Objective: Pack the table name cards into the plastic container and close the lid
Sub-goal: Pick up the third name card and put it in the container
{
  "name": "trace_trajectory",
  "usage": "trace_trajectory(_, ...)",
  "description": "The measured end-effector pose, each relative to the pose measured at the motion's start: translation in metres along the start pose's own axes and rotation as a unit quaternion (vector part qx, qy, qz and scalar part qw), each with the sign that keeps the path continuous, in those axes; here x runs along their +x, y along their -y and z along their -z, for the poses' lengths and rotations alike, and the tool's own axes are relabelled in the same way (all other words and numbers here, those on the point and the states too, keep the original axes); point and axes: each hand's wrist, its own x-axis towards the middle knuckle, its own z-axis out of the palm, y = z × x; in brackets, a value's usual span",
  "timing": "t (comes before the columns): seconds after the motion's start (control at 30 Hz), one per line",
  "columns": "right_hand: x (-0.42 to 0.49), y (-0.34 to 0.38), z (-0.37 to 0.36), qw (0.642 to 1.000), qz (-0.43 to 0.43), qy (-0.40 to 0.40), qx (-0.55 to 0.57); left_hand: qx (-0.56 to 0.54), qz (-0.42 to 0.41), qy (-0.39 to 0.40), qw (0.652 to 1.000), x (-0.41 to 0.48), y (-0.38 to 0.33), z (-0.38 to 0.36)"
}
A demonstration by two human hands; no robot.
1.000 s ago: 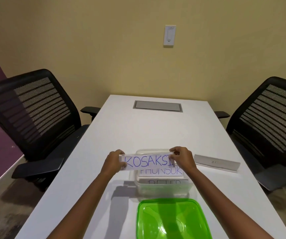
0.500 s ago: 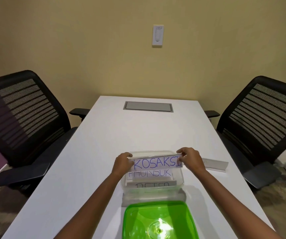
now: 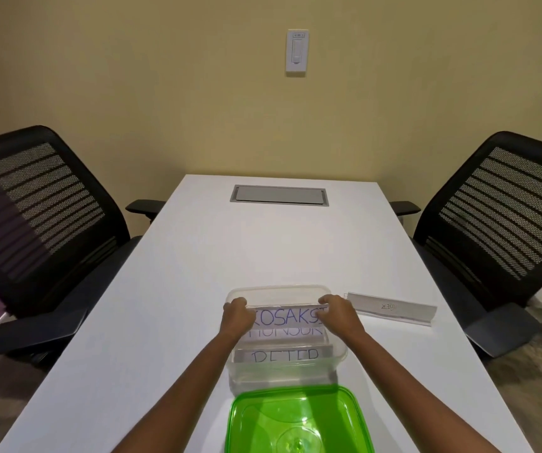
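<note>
A clear plastic container (image 3: 276,291) stands on the white table (image 3: 197,289) just in front of me. Inside it two name cards stand upright: "PHUNSUK" (image 3: 287,333) and "PETER" (image 3: 284,355). My left hand (image 3: 237,317) and my right hand (image 3: 338,313) pinch the two ends of the "KOSAKSI" card (image 3: 287,317), which sits low inside the container's far part. One more name card (image 3: 390,309) lies on the table to the right of the container. The green lid (image 3: 299,420) lies upside down, nearest to me.
Two black mesh office chairs, one at the left (image 3: 44,220) and one at the right (image 3: 505,217), flank the table. A grey cable hatch (image 3: 279,194) is set into the table's far end. A wall switch (image 3: 296,51) is on the yellow wall.
Both hands have lowered the "KOSAKSI" card from above the container down into it, behind the "PHUNSUK" card. The camera has shifted left and tilted.
</note>
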Motion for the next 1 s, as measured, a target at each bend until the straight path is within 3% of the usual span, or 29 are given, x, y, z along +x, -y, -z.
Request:
trace_trajectory(0.43, 0.016, -0.001, -0.03, 0.998, -0.047, 0.052, -0.003, 0.032, 0.03, 0.024, 0.999, 0.017, 0.008, -0.013)
trace_trajectory(0.8, 0.015, -0.002, -0.038, 0.998, -0.043, 0.042, -0.004, 0.034, 0.036, 0.033, 0.998, 0.014, 0.01, -0.021)
trace_trajectory(1.0, 0.004, -0.005, -0.026, 1.0, 0.019, 0.005, -0.024, 0.07, -0.042, 0.018, 0.996, -0.009, -0.008, -0.045)
